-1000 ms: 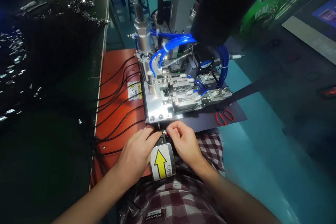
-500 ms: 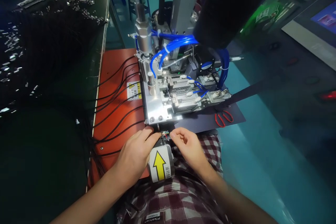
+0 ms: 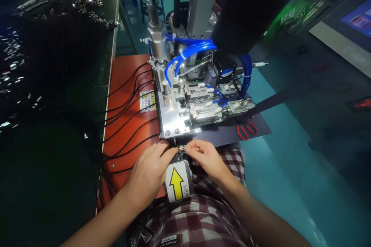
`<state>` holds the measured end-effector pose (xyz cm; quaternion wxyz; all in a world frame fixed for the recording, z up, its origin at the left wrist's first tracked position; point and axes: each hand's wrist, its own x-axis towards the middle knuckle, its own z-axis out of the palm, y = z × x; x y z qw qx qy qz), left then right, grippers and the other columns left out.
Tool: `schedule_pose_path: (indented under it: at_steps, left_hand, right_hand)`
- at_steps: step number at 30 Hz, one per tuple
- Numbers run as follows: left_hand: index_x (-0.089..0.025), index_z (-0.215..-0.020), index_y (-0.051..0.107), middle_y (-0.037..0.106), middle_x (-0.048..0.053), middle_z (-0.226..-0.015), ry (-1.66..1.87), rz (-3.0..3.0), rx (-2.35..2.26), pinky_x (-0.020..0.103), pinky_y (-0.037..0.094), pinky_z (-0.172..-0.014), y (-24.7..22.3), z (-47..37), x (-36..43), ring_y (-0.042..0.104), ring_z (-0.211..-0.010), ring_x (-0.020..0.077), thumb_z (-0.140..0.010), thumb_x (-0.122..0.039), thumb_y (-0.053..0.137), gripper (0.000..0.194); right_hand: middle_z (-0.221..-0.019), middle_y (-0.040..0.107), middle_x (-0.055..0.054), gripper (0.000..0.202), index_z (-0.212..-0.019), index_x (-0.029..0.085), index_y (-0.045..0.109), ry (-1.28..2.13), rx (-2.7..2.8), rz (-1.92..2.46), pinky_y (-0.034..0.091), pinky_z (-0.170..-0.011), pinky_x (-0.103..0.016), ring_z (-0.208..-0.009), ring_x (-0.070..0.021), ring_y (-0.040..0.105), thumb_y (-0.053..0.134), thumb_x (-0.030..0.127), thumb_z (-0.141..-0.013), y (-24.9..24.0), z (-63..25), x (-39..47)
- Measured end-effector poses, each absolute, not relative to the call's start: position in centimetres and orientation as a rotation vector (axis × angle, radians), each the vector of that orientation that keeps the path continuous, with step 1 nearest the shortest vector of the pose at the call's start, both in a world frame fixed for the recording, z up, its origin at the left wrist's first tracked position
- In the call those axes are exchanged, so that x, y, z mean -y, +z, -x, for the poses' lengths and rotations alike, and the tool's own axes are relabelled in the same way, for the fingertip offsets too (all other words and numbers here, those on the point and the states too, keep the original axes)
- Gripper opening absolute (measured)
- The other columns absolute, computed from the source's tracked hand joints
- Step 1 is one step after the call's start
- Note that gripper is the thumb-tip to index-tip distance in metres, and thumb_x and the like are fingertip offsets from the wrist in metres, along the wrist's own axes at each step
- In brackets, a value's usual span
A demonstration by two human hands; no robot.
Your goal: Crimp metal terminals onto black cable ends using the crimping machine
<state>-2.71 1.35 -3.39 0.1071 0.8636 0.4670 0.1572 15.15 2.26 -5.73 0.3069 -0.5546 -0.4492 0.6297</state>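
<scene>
Wires (image 3: 182,148): as they sit just past the arrow sticker (image 3: 177,183), likely lining-up step; next needs steady pinch.
Left hand (image 3: 150,168): curled, grip hidden, can't tell.
Right hand (image 3: 205,158): pinched on wires.

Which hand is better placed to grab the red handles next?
Probably the right hand: it's nearer the red handles, on its side. The left hand is farther, beside the arrow sticker.

Thin wire ends (image 3: 182,148), pale and reddish, partly hidden, roughly crosswise at a small black fixture (image 3: 180,156)
</scene>
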Motion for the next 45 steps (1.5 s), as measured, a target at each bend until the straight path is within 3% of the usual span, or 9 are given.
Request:
schedule_pose_path:
  at_steps: [3,7,18,36,45]
  left_hand:
    - [-0.018,-0.107,0.061,0.055,0.009,-0.089,0.310,-2.652,-1.473,0.036,0.043,-0.065,-2.8,2.4,-0.9,0.048,-0.078,0.0233,-0.083,-0.009,0.045,0.031]
    - [-0.013,-0.118,0.055,0.054,0.009,-0.088,0.109,-2.577,-1.472,0.034,0.045,-0.063,-2.5,2.1,-0.3,0.046,-0.075,0.0217,-0.081,-0.004,0.044,0.039]
    - [-0.015,-0.113,0.055,0.054,0.009,-0.097,0.391,-2.369,-1.397,0.036,0.049,-0.072,-3.7,2.7,-0.5,0.050,-0.086,0.0221,-0.085,-0.007,0.039,0.033]
    - [-0.014,-0.114,0.055,0.054,0.010,-0.094,0.404,-2.413,-1.357,0.037,0.047,-0.067,-4.1,3.0,-0.5,0.049,-0.080,0.0233,-0.085,-0.010,0.042,0.033]
    - [-0.011,-0.109,0.059,0.055,0.012,-0.094,0.419,-2.345,-1.439,0.040,0.050,-0.071,-3.9,2.0,-0.5,0.052,-0.084,0.0243,-0.085,-0.008,0.038,0.032]
  right_hand:
    - [-0.052,0.041,0.006,0.030,-0.067,0.017,0.054,1.723,1.069,1.390,0.027,-0.045,-0.023,-0.046,-0.0093,0.035,0.058,0.045,-0.077,-6.6,-15.3,-2.3]
    - [-0.058,0.046,0.004,0.031,-0.070,0.018,0.052,1.655,1.081,1.371,0.032,-0.047,-0.024,-0.050,-0.0104,0.041,0.054,0.047,-0.081,-7.0,-14.8,-2.2]
    - [-0.056,0.043,0.007,0.028,-0.069,0.018,0.046,1.729,0.958,1.257,0.029,-0.049,-0.023,-0.047,-0.0082,0.037,0.058,0.041,-0.080,-7.1,-14.1,-2.5]
    - [-0.058,0.047,0.005,0.036,-0.067,0.017,0.048,1.773,0.896,1.245,0.035,-0.052,-0.024,-0.050,-0.0093,0.044,0.057,0.050,-0.079,-7.8,-14.0,-2.6]
    - [-0.055,0.042,0.007,0.035,-0.069,0.018,0.047,1.710,0.896,1.223,0.030,-0.049,-0.023,-0.048,-0.0085,0.037,0.059,0.050,-0.076,-8.2,-13.4,-2.2]
